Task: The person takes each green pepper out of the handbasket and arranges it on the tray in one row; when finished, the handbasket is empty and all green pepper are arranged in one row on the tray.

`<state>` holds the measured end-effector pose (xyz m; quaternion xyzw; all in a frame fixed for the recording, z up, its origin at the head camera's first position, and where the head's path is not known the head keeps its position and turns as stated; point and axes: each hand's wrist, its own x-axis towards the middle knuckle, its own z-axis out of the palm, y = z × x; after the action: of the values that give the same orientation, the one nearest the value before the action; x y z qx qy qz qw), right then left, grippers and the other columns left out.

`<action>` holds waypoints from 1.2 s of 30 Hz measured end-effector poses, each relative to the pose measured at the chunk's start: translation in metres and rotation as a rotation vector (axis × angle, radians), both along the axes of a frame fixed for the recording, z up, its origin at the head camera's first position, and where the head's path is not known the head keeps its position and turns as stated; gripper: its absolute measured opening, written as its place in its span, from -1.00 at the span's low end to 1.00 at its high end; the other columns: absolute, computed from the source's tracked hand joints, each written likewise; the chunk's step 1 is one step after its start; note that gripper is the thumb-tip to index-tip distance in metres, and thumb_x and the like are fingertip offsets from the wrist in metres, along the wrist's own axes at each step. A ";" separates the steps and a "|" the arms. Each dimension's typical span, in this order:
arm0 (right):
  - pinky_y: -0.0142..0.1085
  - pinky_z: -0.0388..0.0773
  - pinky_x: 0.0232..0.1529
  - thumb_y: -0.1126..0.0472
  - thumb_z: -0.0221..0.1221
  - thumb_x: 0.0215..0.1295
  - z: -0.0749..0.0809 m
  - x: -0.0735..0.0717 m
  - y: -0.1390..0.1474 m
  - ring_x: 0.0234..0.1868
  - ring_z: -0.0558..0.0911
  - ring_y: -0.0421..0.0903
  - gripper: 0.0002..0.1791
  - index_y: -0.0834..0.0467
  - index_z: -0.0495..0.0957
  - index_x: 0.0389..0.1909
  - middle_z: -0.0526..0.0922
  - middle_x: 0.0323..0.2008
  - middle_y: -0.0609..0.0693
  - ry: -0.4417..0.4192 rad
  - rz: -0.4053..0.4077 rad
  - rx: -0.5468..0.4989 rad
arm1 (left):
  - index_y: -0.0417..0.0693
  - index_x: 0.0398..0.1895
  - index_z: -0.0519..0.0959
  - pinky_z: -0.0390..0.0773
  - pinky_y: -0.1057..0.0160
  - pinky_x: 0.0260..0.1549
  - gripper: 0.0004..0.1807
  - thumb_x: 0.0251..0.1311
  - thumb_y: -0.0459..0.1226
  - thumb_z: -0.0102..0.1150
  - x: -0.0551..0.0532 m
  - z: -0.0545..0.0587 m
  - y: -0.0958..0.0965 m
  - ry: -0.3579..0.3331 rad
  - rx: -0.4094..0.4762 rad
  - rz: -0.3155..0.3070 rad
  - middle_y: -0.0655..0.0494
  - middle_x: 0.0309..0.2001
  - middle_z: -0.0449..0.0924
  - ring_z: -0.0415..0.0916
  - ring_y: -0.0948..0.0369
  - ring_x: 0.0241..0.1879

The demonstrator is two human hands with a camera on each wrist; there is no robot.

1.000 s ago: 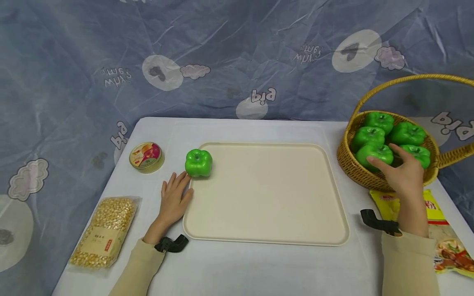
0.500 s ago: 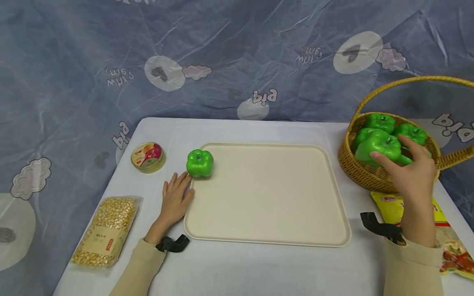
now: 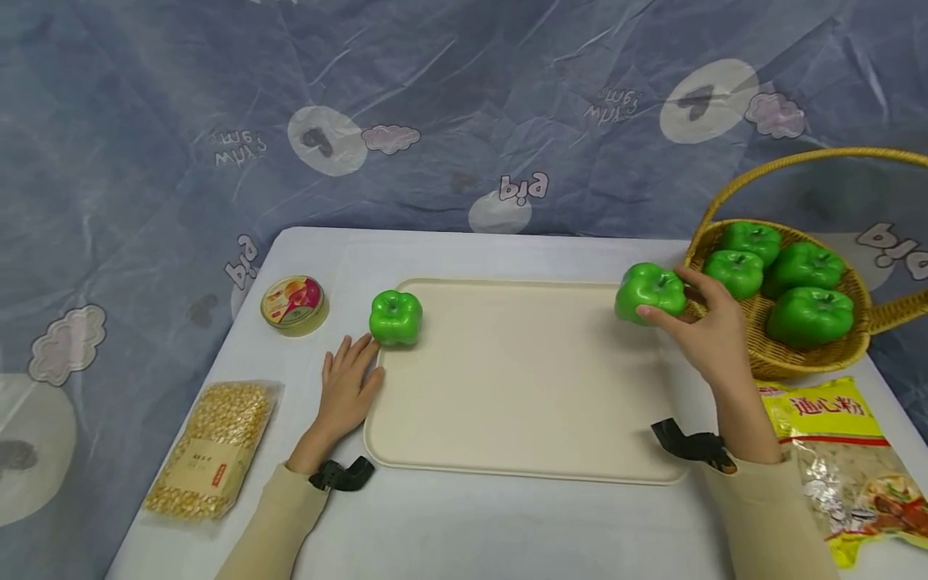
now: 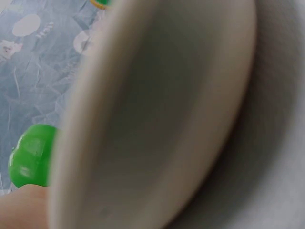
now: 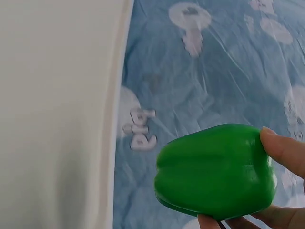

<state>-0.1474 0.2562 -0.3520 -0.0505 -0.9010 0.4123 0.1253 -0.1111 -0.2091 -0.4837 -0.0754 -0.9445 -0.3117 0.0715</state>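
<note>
My right hand (image 3: 706, 326) pinches a green bell pepper (image 3: 648, 292) between thumb and fingers, above the far right corner of the beige tray (image 3: 518, 387). The right wrist view shows the held pepper (image 5: 214, 171) lying sideways in the grip. Over on the left, my left hand (image 3: 346, 387) lies with fingers spread by the tray's left edge. Just beyond its fingertips another green bell pepper (image 3: 395, 316) sits on the tray's far left corner. The wicker basket (image 3: 768, 358) at the right holds several more green peppers (image 3: 810, 316).
A round tin (image 3: 293, 304) stands beyond my left hand. Nearer on that side lies a bag of corn kernels (image 3: 210, 451). In front of the basket is a yellow-topped pasta bag (image 3: 841, 459). Patterned blue-grey cloth (image 3: 435, 177) hangs behind the white table.
My right hand has lifted one pepper out of the basket and carried it left, over the tray's far right corner. The left hand stays where it was.
</note>
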 end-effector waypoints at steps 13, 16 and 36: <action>-0.04 0.61 0.00 0.09 0.45 0.07 -0.011 -0.019 -0.088 0.29 0.45 0.18 -0.15 0.22 0.32 0.37 0.39 0.29 0.22 -0.034 0.285 -0.058 | -0.18 0.37 0.36 -0.29 -0.36 0.37 -0.47 0.38 -0.17 -0.02 -0.001 0.001 0.001 0.002 0.000 0.001 -0.20 0.44 0.22 -0.12 -0.24 0.50; -0.05 0.62 0.00 0.13 0.46 0.05 -0.013 -0.024 -0.107 0.29 0.45 0.18 -0.15 0.26 0.33 0.35 0.40 0.28 0.21 -0.042 0.326 -0.067 | -0.18 0.36 0.36 -0.29 -0.37 0.37 -0.47 0.38 -0.18 -0.02 0.000 0.000 0.001 0.003 0.001 0.003 -0.20 0.43 0.23 -0.11 -0.24 0.50; -0.02 0.56 0.09 0.10 0.52 -0.07 -0.025 -0.035 -0.199 0.21 0.52 0.15 -0.15 0.26 0.40 0.26 0.50 0.18 0.19 -0.087 0.475 -0.032 | -0.18 0.37 0.35 -0.29 -0.36 0.37 -0.47 0.37 -0.21 -0.01 0.000 0.002 0.001 0.006 -0.004 0.003 -0.20 0.44 0.22 -0.11 -0.25 0.50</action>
<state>-0.1821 0.0568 -0.3772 0.1432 -0.8855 0.4418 -0.0149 -0.1109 -0.2081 -0.4816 -0.0750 -0.9450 -0.3095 0.0745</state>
